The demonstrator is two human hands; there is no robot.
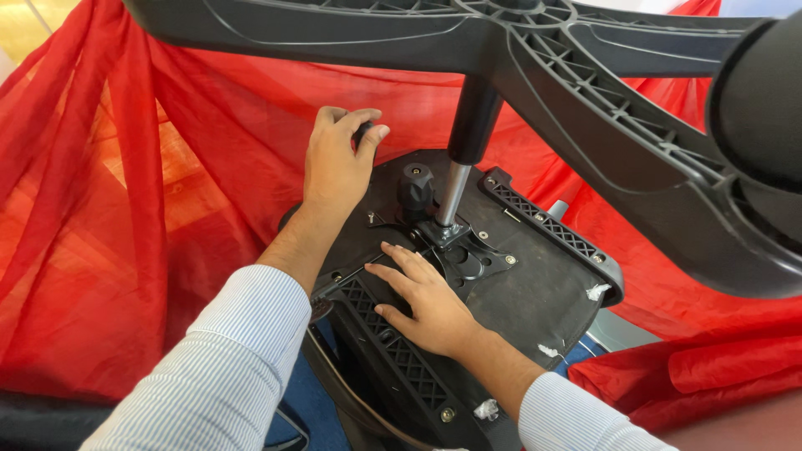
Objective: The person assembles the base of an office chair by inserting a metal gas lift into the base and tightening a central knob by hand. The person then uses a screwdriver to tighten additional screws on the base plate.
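Head view: upturned office chair seat (pixel 543 292), gas cylinder (pixel 455 188) and star base (pixel 585 92) already fitted.
Left hand (pixel 334 163): clenched on black knob (pixel 364 129).
Right hand (pixel 426 301): flat, released, beside mechanism plate (pixel 468 259).

1. An upturned office chair seat underside (pixel 535 292) lies in the middle, on draped cloth (pixel 125 209) that spreads behind and to both sides.
2. A gas lift column (pixel 464 159) rises from the seat's mechanism plate (pixel 468 255) to the star base (pixel 585 92) overhead.
3. The left hand (pixel 334 163) grips a lever knob (pixel 363 132) at the seat's far left edge.
4. The right hand (pixel 426 301) lies flat on the seat, just left of the plate.
5. A tension knob (pixel 415 188) stands between the hands, beside the column.
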